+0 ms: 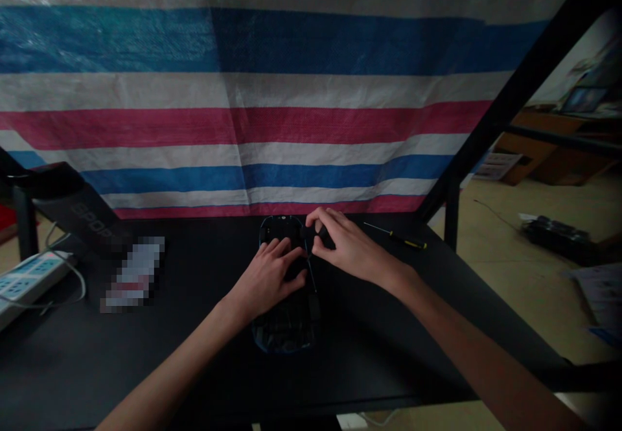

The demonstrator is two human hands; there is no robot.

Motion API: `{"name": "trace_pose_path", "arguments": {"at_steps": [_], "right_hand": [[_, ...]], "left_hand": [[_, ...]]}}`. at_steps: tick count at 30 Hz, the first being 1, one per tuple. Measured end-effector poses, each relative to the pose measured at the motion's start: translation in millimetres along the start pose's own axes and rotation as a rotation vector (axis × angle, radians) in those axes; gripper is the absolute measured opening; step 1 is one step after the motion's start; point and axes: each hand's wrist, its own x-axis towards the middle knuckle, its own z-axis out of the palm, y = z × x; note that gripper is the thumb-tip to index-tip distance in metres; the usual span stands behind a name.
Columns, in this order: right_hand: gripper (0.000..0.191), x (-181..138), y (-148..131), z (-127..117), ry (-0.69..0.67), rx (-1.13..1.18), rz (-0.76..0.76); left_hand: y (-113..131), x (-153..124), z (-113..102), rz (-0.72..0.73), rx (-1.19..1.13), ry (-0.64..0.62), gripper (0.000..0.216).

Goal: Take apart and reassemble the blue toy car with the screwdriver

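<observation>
A dark oval device (pixel 284 327), like an opened computer mouse, lies on the black table (pixel 194 353) in front of me. My left hand (pixel 269 275) rests flat on its middle with fingers spread. My right hand (pixel 343 243) is just beyond and to the right, fingers pinched round a small dark tool handle (pixel 321 233) held over the device's far end. A thin dark shaft runs down from the pinch toward the device.
A yellow-handled screwdriver (pixel 401 240) lies on the table to the right. A white power strip (pixel 29 279) with a cable sits at the left edge, beside a black box (pixel 80 214). A striped tarp (pixel 243 94) hangs behind. The floor drops away on the right.
</observation>
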Motion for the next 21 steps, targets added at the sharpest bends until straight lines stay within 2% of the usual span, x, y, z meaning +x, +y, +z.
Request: {"name": "trace_pose_path", "arguments": {"at_steps": [2,5,8,12,16,19,21], "right_hand": [[0.006,1,0,4,0.014,-0.074,0.058],[0.01,2,1,7,0.014,-0.068,0.11],[0.006,2,3,5,0.023,0.056,0.063],[0.018,-2,8,-2,-0.016,0.222,0.046],[0.019,-6,16,-8,-0.071,0.406,0.022],[0.014,-11,31,-7,-0.108,0.56,0.015],[0.015,-15,47,-2,-0.084,0.692,0.056]], "left_hand": [[0,0,0,-0.007,-0.004,-0.006,0.03],[1,0,0,-0.008,-0.014,-0.003,0.029],[1,-1,1,0.012,-0.016,0.02,0.028],[2,-1,1,0.048,-0.037,0.028,0.028],[2,-2,-2,0.042,-0.067,0.007,0.028],[2,-2,-3,0.033,-0.062,-0.005,0.028],[2,-2,-2,0.028,-0.051,-0.003,0.028]]}}
